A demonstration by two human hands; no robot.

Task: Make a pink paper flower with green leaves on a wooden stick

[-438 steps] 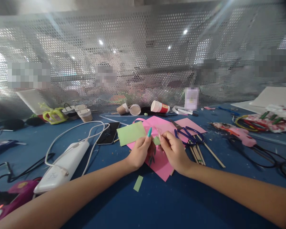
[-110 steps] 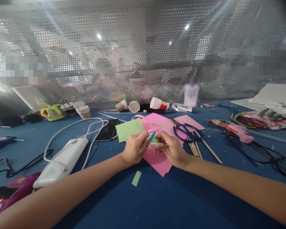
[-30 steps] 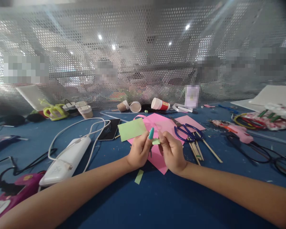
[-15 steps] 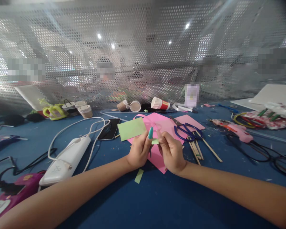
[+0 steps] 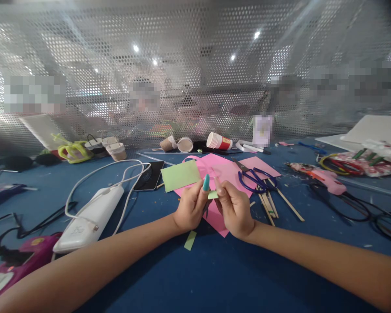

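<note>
A small light-green paper strip (image 5: 213, 195) is pinched between my two hands, its ends hidden by the fingers. My left hand (image 5: 191, 205) is closed on its left end; a long turquoise nail shows on the thumb. My right hand (image 5: 234, 208) grips the other end with thumb and fingers. Under and behind both hands lie pink paper sheets (image 5: 226, 168) and a green paper rectangle (image 5: 181, 175). Another short green strip (image 5: 190, 240) rests on the table below my left hand. Blue-handled scissors (image 5: 256, 179) lie open on the pink paper, just beyond my right hand.
Wooden sticks (image 5: 269, 204) lie right of the paper. To the left are a phone (image 5: 149, 176), a white power bank (image 5: 90, 217) with cable and a purple tool (image 5: 29, 261). A pink glue gun (image 5: 330, 179) lies right. Paper cups (image 5: 219, 141) stand near the perforated screen (image 5: 195, 78).
The green strip between my fingers has tilted slightly and shows a little more of its surface. Both hands stay in nearly the same place.
</note>
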